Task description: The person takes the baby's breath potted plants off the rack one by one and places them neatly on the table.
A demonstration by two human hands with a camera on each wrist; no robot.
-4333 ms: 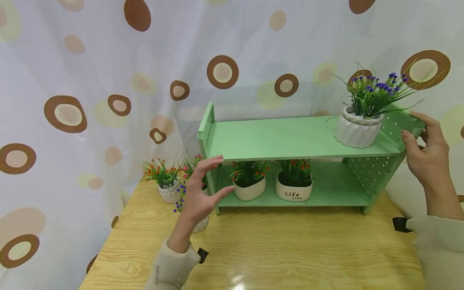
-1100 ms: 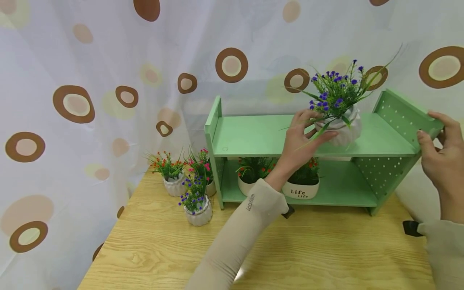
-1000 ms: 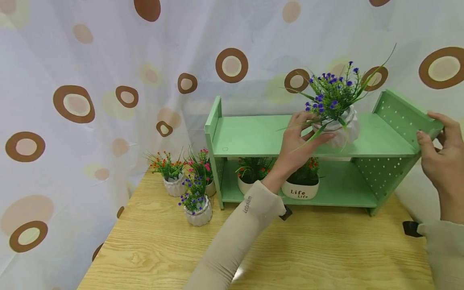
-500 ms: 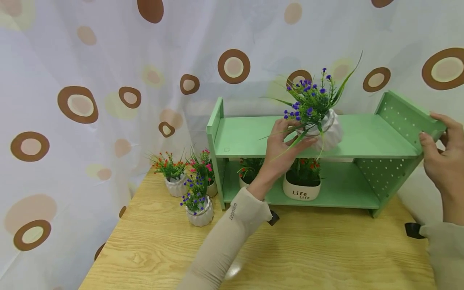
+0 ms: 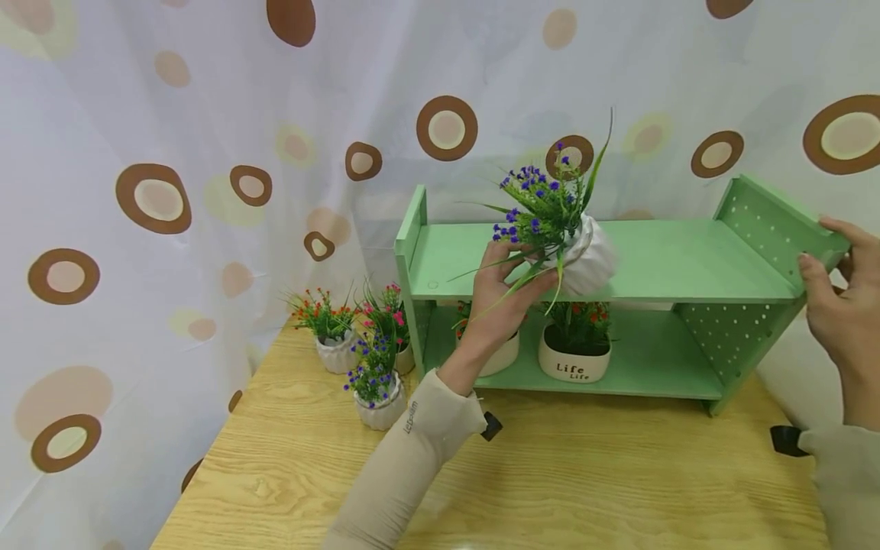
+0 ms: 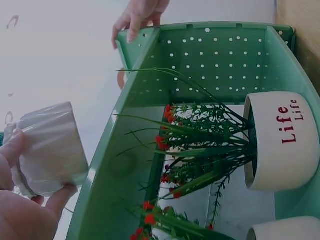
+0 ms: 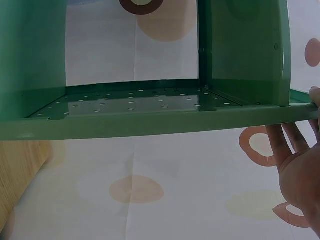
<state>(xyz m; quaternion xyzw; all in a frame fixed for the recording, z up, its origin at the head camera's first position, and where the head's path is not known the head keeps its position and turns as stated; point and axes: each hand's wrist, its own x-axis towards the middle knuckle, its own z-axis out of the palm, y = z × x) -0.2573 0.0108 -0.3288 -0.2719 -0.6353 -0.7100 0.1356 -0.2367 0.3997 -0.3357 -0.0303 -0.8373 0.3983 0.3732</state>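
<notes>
White pot (image 5: 591, 256), purple flowers (image 5: 531, 179) only in head view

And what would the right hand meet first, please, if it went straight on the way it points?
Most likely the shelf, whose end panel the right hand grips; beyond that, probably the curtain, though the depth is hard to judge.

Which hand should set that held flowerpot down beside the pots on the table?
Probably the left hand: it holds the flowerpot and is nearer the table pots. The right hand grips the shelf.
</notes>
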